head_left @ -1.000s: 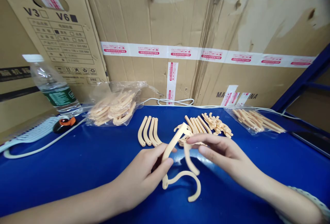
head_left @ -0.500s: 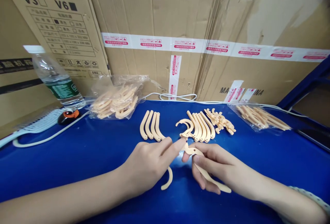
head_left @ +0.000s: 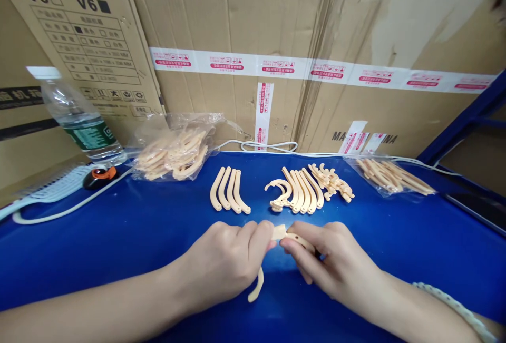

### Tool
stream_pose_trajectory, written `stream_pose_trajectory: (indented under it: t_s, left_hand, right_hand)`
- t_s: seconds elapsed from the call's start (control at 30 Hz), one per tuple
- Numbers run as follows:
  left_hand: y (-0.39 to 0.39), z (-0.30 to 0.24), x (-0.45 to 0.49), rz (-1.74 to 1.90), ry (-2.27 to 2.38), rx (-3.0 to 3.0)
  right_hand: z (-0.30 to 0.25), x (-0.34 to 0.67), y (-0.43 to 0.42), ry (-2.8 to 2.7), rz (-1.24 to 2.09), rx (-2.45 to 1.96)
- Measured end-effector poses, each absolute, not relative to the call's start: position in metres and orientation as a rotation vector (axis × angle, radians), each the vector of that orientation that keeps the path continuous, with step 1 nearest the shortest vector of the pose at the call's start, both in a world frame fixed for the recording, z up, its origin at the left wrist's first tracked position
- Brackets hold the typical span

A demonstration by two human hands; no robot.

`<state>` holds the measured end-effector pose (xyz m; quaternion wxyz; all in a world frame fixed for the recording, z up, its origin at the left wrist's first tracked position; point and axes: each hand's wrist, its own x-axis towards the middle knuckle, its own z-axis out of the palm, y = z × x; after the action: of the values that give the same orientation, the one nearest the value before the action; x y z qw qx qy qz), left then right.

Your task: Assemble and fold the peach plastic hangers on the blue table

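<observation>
Above the blue table, my left hand (head_left: 233, 258) is closed around a curved wooden piece (head_left: 256, 286), whose thin tail hangs out below the palm. A flat pale end (head_left: 279, 232) sticks out past the left thumb. My right hand (head_left: 332, 258) pinches a wooden piece with a hole (head_left: 298, 238), most of it hidden by the fingers. The two pieces meet between my hands; whether they are joined I cannot tell. Just beyond lie curved wooden strips (head_left: 304, 193) in a row, with hook-shaped wooden pieces (head_left: 280, 190) at their left end.
Several curved strips (head_left: 230, 190) lie back left, small wooden parts (head_left: 332, 180) back right. Bags of wooden parts (head_left: 172, 150) (head_left: 395, 174) flank them. A water bottle (head_left: 85, 121), hairbrush (head_left: 51, 187) and white cable (head_left: 272, 147) are there too. Cardboard (head_left: 229, 106) walls the back.
My right hand has turned and closed over its piece, so the long end that stuck out below is now hidden. My left thumb has drawn back slightly. The view has shifted a little.
</observation>
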<state>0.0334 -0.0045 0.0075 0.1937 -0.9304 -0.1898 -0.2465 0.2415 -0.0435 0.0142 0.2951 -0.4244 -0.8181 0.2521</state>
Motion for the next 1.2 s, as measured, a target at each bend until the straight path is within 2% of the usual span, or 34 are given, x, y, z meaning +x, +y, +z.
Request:
stream_pose_trajectory:
  t_s: [0.07,0.13,0.27,0.33,0.47,0.7,0.8,1.0,1.1,1.2]
  left_hand:
    - [-0.005,0.008,0.034,-0.691,-0.633,-2.75]
    - [-0.004,0.006,0.034,-0.724,-0.763,-2.894]
    - [0.002,0.004,0.035,-0.944,-1.075,-3.058]
    - [0.007,0.006,0.034,-1.01,-1.314,-3.134]
    - [0.013,0.009,0.032,-1.114,-1.762,-3.289]
    - [0.014,0.004,0.035,-1.605,-2.378,-3.355]
    - [0.013,0.006,0.035,-1.887,-2.41,-3.25]
    - [0.011,0.008,0.031,-2.21,-2.399,-3.079]
    - [0.011,0.009,0.03,-2.312,-2.416,-2.978]
    - [0.01,0.009,0.032,-2.359,-2.408,-2.965]
  right_hand:
    - [0.012,0.242,-0.044,-2.296,0.393,-1.049]
    - [0.012,0.242,-0.043,-2.328,0.267,-1.007]
    - [0.032,0.258,-0.034,-2.123,0.494,-1.105]
    - [0.048,0.279,-0.023,-2.052,0.487,-1.145]
    - [0.068,0.334,0.005,-1.96,-0.009,-1.187]
    - [0.04,0.37,0.044,-2.26,-0.265,-1.197]
    - [0.029,0.375,0.052,-2.357,-0.292,-1.264]
    - [0.037,0.369,0.042,-2.36,-0.323,-1.281]
    - [0.044,0.329,0.017,-2.303,-0.317,-1.015]
    - [0.043,0.282,-0.014,-2.507,-0.204,-0.657]
